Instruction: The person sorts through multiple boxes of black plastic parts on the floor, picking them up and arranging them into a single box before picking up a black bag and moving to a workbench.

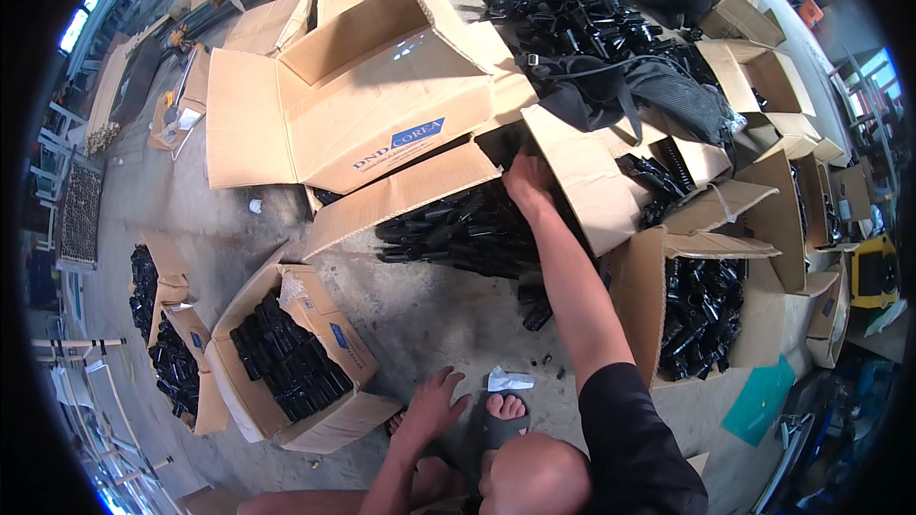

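My right arm stretches far forward, and my right hand (527,177) dips into the shadowed opening of a cardboard box. The fingers are hidden there, so whether they hold anything does not show. A box flap (410,195) slants to the left of this hand, and a pile of black plastic parts (468,229) lies just below it on the floor. My left hand (434,407) hovers near my knee, fingers apart and nothing in them. Left of it stands an open carton (305,434) with rows of black tubular parts (286,360).
A large open carton (382,114) stands at the far left of centre. Loose black parts (582,24) and a dark bag (668,95) lie beyond. Another filled box (649,296) is at right, near a green sheet (760,401). White paper (510,380) lies by my foot.
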Motion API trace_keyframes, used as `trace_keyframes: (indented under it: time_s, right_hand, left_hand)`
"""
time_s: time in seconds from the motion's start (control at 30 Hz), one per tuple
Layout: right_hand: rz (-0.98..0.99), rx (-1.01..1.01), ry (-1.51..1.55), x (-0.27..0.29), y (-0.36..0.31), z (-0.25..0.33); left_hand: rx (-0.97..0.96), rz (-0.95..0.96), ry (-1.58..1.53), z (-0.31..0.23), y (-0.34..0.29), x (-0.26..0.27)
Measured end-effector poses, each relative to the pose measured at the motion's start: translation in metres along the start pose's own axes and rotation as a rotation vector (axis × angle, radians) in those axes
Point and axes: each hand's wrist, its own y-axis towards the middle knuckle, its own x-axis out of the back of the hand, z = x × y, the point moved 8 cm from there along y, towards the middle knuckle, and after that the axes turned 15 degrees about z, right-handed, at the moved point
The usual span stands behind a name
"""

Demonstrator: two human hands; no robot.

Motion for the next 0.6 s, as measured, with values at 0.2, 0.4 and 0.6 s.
trace_keyframes:
  time_s: [0.2,0.4,0.6]
  right_hand:
    - [-0.553,0.176,0.198,0.045,0.041,-0.042]
    - [-0.234,0.398,0.298,0.023,-0.02,0.009]
    - [-0.077,0.49,-0.102,-0.031,-0.092,0.004]
  left_hand:
    - [0.043,0.08,-0.075,-0.003,0.012,0.015]
    - [-0.03,-0.297,0.124,0.0,0.038,0.134]
    - [-0.09,-0.374,0.524,-0.04,0.166,0.216]
